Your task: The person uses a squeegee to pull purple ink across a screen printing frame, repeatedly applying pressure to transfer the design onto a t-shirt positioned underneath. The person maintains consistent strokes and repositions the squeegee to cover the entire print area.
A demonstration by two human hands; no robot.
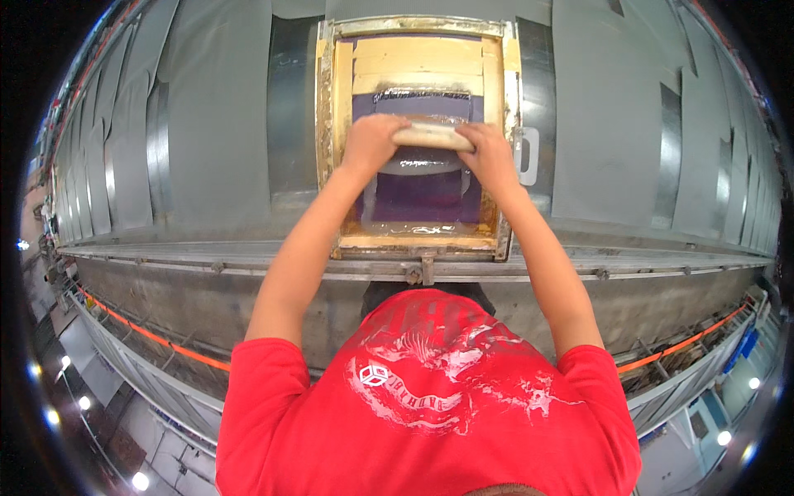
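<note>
A screen printing frame point(326, 124) with tan taped borders and a purple mesh point(418, 198) lies flat in front of me. Across the middle of the mesh I hold a squeegee point(434, 136) with a pale, rounded handle. My left hand point(372, 145) is closed round its left end, and my right hand point(490, 155) grips its right end. The blade under the handle is mostly hidden. Wet, shiny ink point(418, 164) shows just below the squeegee, and a dark ragged line of ink point(422, 95) runs along the mesh's far part.
Grey sheets point(217, 107) lie side by side on the long table to the left, with more grey sheets point(608, 116) on the right. A metal rail point(207, 263) with clamps runs along the table's near edge. A white handle-shaped piece point(528, 155) sits beside the frame's right side.
</note>
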